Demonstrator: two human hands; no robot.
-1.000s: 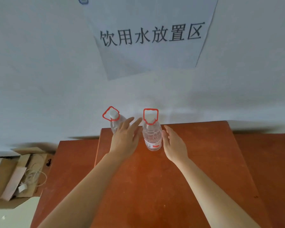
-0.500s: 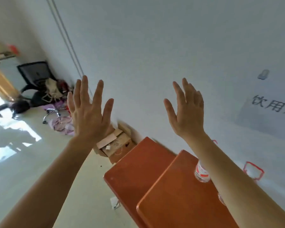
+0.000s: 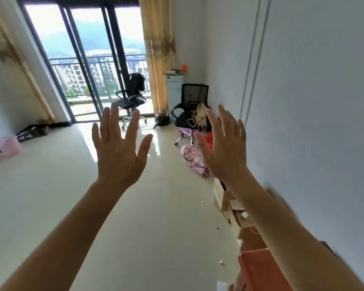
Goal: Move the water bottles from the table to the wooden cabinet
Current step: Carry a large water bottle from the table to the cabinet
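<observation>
My left hand is raised in front of me, fingers spread, holding nothing. My right hand is raised beside it, also with fingers apart and empty. Only a corner of the reddish wooden cabinet shows at the lower right, partly behind my right forearm. No water bottle is in view. The view faces down a room toward a glass balcony door.
Open cardboard boxes line the right wall beside the cabinet. A pink cloth lies on the floor. Two black office chairs stand near the balcony door. The tiled floor stretches ahead and left.
The view has swung left, away from the cabinet top with its two bottles, to the open room. Both hands left the bottles and are now raised, open and empty.
</observation>
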